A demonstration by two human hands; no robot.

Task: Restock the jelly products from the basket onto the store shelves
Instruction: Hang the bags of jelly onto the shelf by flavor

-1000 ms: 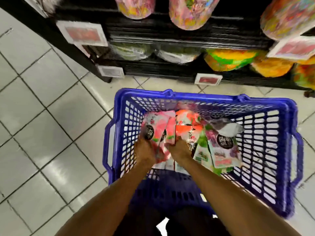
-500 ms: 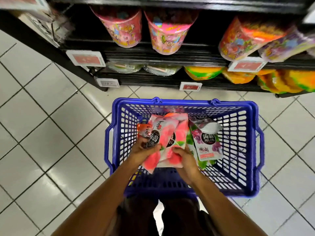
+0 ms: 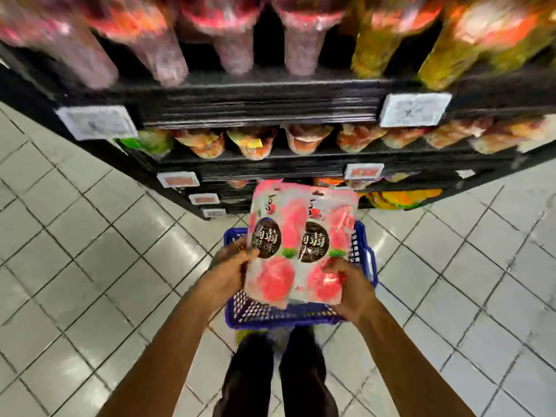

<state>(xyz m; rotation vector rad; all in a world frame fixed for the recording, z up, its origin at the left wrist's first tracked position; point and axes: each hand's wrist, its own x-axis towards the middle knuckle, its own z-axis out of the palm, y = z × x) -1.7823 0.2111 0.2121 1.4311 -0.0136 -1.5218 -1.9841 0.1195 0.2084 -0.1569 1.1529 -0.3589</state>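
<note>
Left hand (image 3: 231,275): fingers curled round the left edge of the jelly packs (image 3: 301,251), thumb pressed across the front.
Right hand (image 3: 352,287): fingers wrapped under the lower right corner of the same packs, gripping firmly.
Jelly packs: two pink pouches, overlapped, held upright in the air just above the basket (image 3: 285,320) and well short of the shelves (image 3: 264,100). There may be more behind them; the view does not settle it.
Basket: blue, on the tiled floor (image 3: 90,251) in front of the person's feet; what is left inside is hidden by the packs.
Shelves: black tiers holding tubs and bags, with price tags (image 3: 415,109) on the edges. The top row is badly blurred.
Risk, slipping: the pouches look glossy and are only held at their edges, so the front one could slide out if either grip loosens.
Risk, wrong spot: no matching pink pouches show on the shelves, so the packs could end up among other goods.
Risk, knocking: crowded rows could be pushed off during placement.
</note>
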